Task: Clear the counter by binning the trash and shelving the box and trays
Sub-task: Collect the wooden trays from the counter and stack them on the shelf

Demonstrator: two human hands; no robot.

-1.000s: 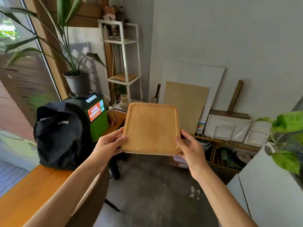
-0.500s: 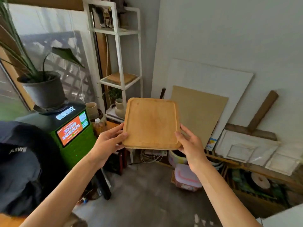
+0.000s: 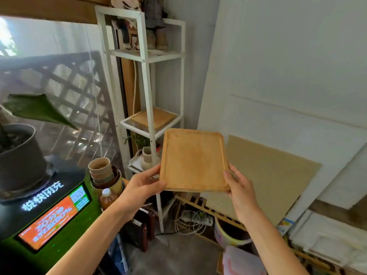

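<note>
A light wooden tray [image 3: 193, 160] with a raised rim is held up in the air, tilted toward me. My left hand [image 3: 142, 186] grips its near left corner and my right hand [image 3: 240, 188] grips its near right corner. Just beyond the tray stands a tall white metal shelf unit [image 3: 148, 92]. On the shelf's middle level lies another wooden tray [image 3: 155, 118]. The held tray's far edge sits slightly below and to the right of that level.
Figurines stand on the shelf's top level and a small vase [image 3: 147, 156] on a lower one. Left are a green kiosk with a screen [image 3: 53, 217], a potted plant [image 3: 19, 155], stacked paper cups [image 3: 101, 169] and a bottle [image 3: 107, 197]. Boards lean on the right wall; cables and tubs lie on the floor.
I have come closer to the white shelf, which now looms larger. The tray stays in both hands and has travelled forward, nearer to the middle shelf level.
</note>
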